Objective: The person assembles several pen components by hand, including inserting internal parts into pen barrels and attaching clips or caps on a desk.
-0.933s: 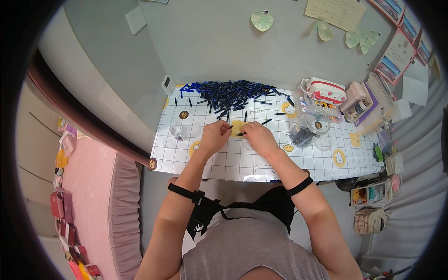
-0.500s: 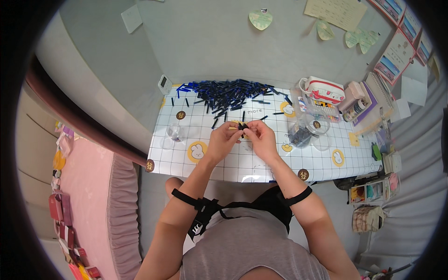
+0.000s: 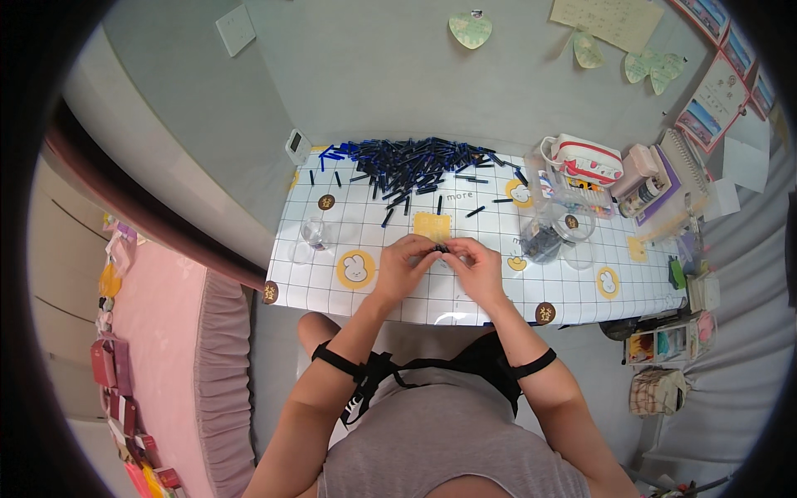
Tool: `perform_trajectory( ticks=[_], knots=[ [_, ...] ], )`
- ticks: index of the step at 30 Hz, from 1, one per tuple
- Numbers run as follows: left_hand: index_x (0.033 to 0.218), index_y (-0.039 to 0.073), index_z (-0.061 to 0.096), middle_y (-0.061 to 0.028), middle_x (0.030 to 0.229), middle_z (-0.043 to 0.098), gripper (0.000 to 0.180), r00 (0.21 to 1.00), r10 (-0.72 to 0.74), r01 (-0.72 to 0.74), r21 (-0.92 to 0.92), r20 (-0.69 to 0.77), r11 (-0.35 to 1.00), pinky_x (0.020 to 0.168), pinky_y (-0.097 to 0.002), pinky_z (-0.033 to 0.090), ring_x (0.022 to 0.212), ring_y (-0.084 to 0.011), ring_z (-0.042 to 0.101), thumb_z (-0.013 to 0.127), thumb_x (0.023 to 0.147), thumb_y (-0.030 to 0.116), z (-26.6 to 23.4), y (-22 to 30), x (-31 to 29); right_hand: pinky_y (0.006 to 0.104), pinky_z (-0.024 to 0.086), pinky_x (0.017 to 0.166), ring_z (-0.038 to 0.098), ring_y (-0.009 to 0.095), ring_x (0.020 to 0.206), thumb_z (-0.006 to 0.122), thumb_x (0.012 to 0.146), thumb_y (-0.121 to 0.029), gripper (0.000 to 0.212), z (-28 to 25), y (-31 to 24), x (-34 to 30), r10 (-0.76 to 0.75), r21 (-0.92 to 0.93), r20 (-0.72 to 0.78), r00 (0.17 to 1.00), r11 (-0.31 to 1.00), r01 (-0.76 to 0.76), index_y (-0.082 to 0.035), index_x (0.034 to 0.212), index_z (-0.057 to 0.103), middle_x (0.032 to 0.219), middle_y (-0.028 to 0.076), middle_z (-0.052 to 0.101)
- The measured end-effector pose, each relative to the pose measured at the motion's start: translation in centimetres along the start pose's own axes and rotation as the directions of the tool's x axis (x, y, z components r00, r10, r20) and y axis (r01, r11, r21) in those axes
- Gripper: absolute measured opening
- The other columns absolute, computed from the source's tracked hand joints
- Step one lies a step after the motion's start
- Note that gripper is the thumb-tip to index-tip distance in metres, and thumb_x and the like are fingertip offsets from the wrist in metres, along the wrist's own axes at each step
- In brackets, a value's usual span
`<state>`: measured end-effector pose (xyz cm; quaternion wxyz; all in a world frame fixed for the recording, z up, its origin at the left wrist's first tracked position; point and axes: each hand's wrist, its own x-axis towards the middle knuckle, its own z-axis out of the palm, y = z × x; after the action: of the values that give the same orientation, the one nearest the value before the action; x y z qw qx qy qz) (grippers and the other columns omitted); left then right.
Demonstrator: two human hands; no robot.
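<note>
My left hand (image 3: 405, 264) and my right hand (image 3: 476, 267) meet over the table's near half. Their fingertips pinch a small bunch of dark ink cartridges (image 3: 441, 247), mostly covered by the fingers, so I cannot tell how many. Beyond them a large heap of blue-black ink cartridges (image 3: 415, 162) lies against the wall. Several loose ones are scattered along its near side, among them a single cartridge (image 3: 388, 217) beyond my left hand. To the right stands a clear plastic jar (image 3: 544, 236) with dark cartridges inside.
A small clear cup (image 3: 315, 233) stands on the left of the patterned tabletop (image 3: 382, 309). At the right back are a red and white pouch (image 3: 585, 159), a clear box, notebooks (image 3: 656, 187) and bottles. A small white device (image 3: 296, 147) leans in the left corner. A pink bed lies left.
Both hands have drawn nearer to me with the bunch, uncovering a yellow patch on the tabletop. The whole view has shifted slightly.
</note>
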<state>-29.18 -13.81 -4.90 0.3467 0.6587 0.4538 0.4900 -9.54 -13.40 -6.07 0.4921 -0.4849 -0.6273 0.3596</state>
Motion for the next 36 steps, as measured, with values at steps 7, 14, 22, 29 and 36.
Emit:
perform_trajectory(
  ticks=[7, 14, 22, 29, 36],
  knots=[
    [0.108, -0.001, 0.080, -0.0120, 0.100, 0.078, 0.016, 0.998, 0.048, -0.045, 0.093, -0.029, 0.995, 0.077, -0.0307, 0.059, 0.088, -0.0227, 0.077, 0.083, 0.093, 0.003, 0.0, 0.7, -0.3, 0.0263, 0.056, 0.073, 0.079, 0.014, 0.087, 0.089, 0.090, -0.007, 0.025, -0.2, 0.3, 0.0, -0.017, -0.037, 0.025, 1.000, 0.999, 0.018, -0.005, 0.112, 0.078, 0.096, 0.007, 0.083],
    [0.108, 0.000, 0.080, -0.0122, 0.100, 0.078, 0.015, 0.998, 0.057, -0.057, 0.121, 0.009, 0.991, 0.077, -0.0321, 0.060, 0.087, -0.0242, 0.077, 0.082, 0.093, 0.003, 0.1, 1.2, -0.3, 0.0273, 0.062, 0.082, 0.082, 0.017, 0.094, 0.085, 0.093, -0.002, 0.024, 0.0, 0.7, 0.0, -0.037, 0.085, 0.017, 0.999, 0.996, 0.036, -0.002, 0.116, 0.078, 0.101, 0.010, 0.084],
    [0.113, 0.002, 0.081, -0.0121, 0.102, 0.079, 0.019, 0.996, 0.085, -0.083, 0.120, -0.014, 0.989, 0.074, -0.0331, 0.062, 0.085, -0.0253, 0.078, 0.083, 0.094, 0.005, 0.2, 1.1, -0.2, 0.0297, 0.065, 0.089, 0.083, 0.020, 0.100, 0.084, 0.095, -0.001, 0.031, -0.1, 0.2, -0.1, -0.018, 0.030, 0.038, 0.999, 0.999, 0.017, 0.001, 0.125, 0.078, 0.105, 0.013, 0.085],
    [0.115, 0.000, 0.081, -0.0135, 0.105, 0.080, 0.021, 0.999, 0.037, -0.036, 0.132, -0.001, 0.991, 0.080, -0.0323, 0.062, 0.091, -0.0255, 0.080, 0.083, 0.094, 0.004, 0.1, 1.2, -0.3, 0.0288, 0.065, 0.087, 0.084, 0.021, 0.098, 0.084, 0.094, -0.003, 0.030, -0.2, -0.4, -0.1, -0.034, -0.049, 0.036, 0.999, 0.998, 0.035, 0.000, 0.124, 0.080, 0.106, 0.015, 0.085],
    [0.118, 0.000, 0.081, -0.0140, 0.107, 0.081, 0.025, 0.999, 0.052, -0.052, 0.120, 0.005, 0.991, 0.080, -0.0324, 0.062, 0.091, -0.0261, 0.079, 0.083, 0.094, 0.003, 0.2, 1.1, -0.3, 0.0293, 0.065, 0.084, 0.084, 0.021, 0.097, 0.085, 0.093, -0.003, 0.033, -0.1, -0.4, -0.3, -0.058, -0.068, 0.024, 0.998, 0.996, 0.060, -0.002, 0.126, 0.081, 0.107, 0.014, 0.085]
  ],
)
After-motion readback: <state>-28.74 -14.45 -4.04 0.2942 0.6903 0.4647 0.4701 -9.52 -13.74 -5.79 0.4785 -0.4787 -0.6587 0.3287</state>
